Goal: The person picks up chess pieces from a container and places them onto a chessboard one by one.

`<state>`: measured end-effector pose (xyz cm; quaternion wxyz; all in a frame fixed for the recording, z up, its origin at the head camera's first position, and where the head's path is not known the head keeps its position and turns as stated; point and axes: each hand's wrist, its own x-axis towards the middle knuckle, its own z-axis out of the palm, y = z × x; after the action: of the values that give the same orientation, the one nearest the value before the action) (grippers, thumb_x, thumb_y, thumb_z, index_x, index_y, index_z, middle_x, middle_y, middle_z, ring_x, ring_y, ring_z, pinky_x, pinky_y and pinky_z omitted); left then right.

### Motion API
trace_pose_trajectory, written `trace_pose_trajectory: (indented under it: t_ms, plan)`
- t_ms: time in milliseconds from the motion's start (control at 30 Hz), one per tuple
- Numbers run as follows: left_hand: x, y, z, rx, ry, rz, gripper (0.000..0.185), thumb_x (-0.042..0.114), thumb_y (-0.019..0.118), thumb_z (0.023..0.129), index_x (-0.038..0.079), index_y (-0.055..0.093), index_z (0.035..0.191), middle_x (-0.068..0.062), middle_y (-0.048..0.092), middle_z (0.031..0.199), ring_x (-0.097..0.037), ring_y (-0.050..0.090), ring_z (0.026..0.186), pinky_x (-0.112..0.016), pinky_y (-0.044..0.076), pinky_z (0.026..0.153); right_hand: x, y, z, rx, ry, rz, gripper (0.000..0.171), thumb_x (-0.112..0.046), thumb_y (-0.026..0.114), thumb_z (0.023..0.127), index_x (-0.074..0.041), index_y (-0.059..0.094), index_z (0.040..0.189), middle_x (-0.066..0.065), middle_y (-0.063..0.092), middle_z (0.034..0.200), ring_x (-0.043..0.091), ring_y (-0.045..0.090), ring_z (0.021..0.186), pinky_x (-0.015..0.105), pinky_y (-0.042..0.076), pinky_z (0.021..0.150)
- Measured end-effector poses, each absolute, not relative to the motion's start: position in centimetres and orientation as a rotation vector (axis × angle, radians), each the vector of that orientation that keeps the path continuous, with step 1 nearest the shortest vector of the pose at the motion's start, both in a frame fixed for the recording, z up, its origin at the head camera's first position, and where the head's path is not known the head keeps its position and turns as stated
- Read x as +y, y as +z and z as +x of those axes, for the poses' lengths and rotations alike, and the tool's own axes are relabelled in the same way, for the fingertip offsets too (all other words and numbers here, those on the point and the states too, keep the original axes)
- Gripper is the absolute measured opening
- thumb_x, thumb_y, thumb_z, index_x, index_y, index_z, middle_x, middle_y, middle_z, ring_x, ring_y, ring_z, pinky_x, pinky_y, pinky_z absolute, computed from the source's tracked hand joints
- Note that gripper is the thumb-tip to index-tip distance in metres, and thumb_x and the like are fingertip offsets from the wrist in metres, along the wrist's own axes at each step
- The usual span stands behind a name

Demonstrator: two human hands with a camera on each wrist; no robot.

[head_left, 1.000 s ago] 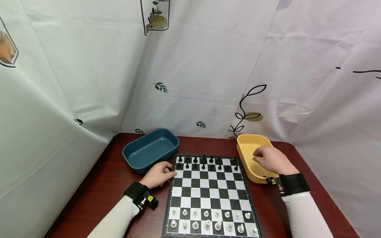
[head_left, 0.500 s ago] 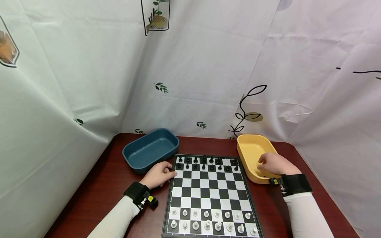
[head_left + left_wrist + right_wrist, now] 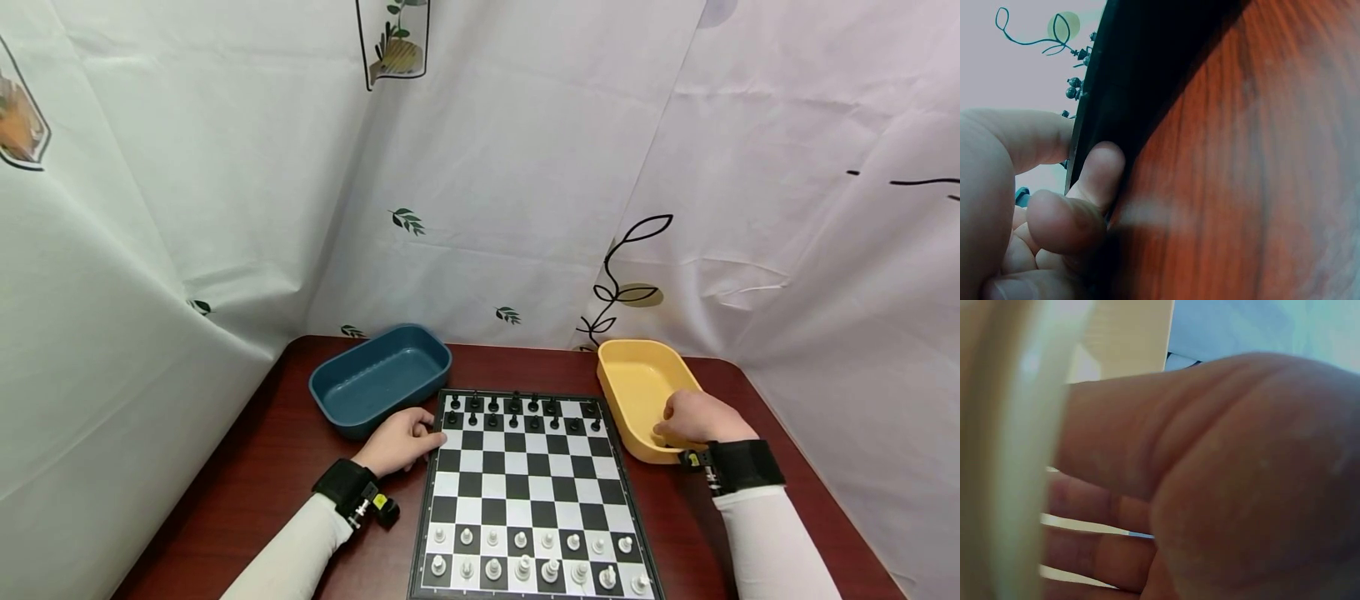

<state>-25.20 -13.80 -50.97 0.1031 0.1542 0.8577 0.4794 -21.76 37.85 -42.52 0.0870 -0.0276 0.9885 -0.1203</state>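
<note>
On the table lies a black-framed chessboard [image 3: 525,475], black pieces [image 3: 514,405] standing in two rows on its far side and white pieces [image 3: 522,567] in two rows on its near side. My left hand [image 3: 401,437] pinches the board's left edge; the left wrist view has the thumb [image 3: 1041,139] over the top and a fingertip [image 3: 1102,172] against the side. Inside the yellow bin [image 3: 637,375], my right hand [image 3: 701,417] reaches down with bent fingers. The bin's rim [image 3: 1019,487] hides its fingertips in the right wrist view, so I cannot tell whether they hold anything.
A dark blue bin [image 3: 378,375] stands at the back left, close to the board's far left corner. The yellow bin sits beside the board's far right corner. White printed cloth [image 3: 487,183] hangs behind and around the dark red wooden table [image 3: 360,533].
My right hand has moved down and toward the near end of the yellow bin, its fingers sinking lower into it. The left hand has kept its place on the board's edge.
</note>
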Motion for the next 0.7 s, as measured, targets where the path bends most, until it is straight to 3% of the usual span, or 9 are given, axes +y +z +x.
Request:
trace_pose_trajectory:
  t_ms: [433, 700]
  plan:
    - [-13.71, -50.79, -25.06, 2.521, 1.421, 0.446, 0.050, 0.031, 0.083, 0.102, -0.004, 0.065, 0.132, -0.001, 0.063, 0.071, -0.012, 0.048, 0.045, -0.031, 0.045, 0.048, 37.37, -42.91, -21.89, 2.889, -0.299, -0.030, 0.045, -0.039, 0.082, 0.090, -0.018, 0.056, 0.060, -0.004, 0.049, 0.057, 0.016, 0.050, 0.055, 0.032, 0.037, 0.056]
    - [-13.81, -50.82, -25.16, 2.538, 1.408, 0.455, 0.049, 0.031, 0.083, 0.102, -0.003, 0.065, 0.132, 0.000, 0.064, 0.071, -0.012, 0.049, 0.044, -0.032, 0.046, 0.048, 37.04, -43.10, -22.27, 2.889, -0.316, -0.220, 0.038, -0.029, 0.078, 0.088, -0.018, 0.055, 0.060, -0.006, 0.048, 0.057, 0.014, 0.048, 0.055, 0.031, 0.038, 0.059]
